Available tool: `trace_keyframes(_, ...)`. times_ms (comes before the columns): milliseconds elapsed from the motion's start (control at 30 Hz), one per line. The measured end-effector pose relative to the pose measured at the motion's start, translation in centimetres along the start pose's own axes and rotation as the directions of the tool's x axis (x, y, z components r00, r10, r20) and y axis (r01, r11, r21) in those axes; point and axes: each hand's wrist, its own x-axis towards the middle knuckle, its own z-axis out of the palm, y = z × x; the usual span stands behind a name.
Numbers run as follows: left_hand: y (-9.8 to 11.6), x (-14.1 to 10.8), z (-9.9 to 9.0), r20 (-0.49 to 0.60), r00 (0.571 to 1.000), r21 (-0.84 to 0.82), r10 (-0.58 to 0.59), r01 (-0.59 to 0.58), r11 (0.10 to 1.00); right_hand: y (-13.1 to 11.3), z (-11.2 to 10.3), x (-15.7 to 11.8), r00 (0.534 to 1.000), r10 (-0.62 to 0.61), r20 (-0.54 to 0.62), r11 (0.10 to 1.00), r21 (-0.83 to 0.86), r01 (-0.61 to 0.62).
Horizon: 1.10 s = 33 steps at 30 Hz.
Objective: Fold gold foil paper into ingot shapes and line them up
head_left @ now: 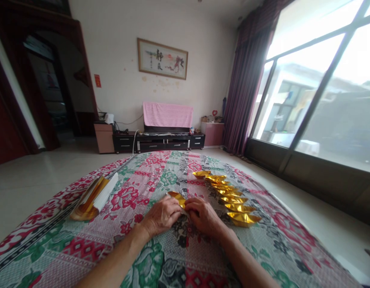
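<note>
A piece of gold foil paper (176, 195) is held between my two hands over the middle of the flowered cloth. My left hand (163, 214) grips its left side with curled fingers. On the other side, my right hand (203, 215) pinches the right end, its fingers bent inward. Both hands hide the lower part of the paper. To the right of my right hand, several folded gold paper ingots (244, 219) stand in a slanting row that runs away from me.
A stack of gold and white paper sheets (96, 196) lies on the left of the flowered tablecloth (137, 176). Beyond its far edge stand a black TV cabinet (164, 143) and a screen under a pink cloth (168, 114). Large windows (311, 100) line the right.
</note>
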Motion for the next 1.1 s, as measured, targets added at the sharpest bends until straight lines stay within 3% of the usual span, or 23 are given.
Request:
trace_keyframes(200,0.2,0.5,1.0,-0.090,0.989,-0.022,-0.114,0.113,0.993,1.1,0.9,0.3,0.998,0.001,-0.063,1.000,0.027,0.001)
trace_keyframes(533,0.8,0.9,1.5,-0.162,0.952,-0.022,-0.258,0.258,0.966,1.4,1.2,0.6,0.995,0.075,-0.068,0.996,0.052,-0.071)
trace_keyframes(1100,1.4,1.2,2.0,-0.213,0.910,0.040,-0.356,0.373,0.927,1.9,1.7,0.6,0.991,0.094,-0.092,0.992,0.088,-0.086)
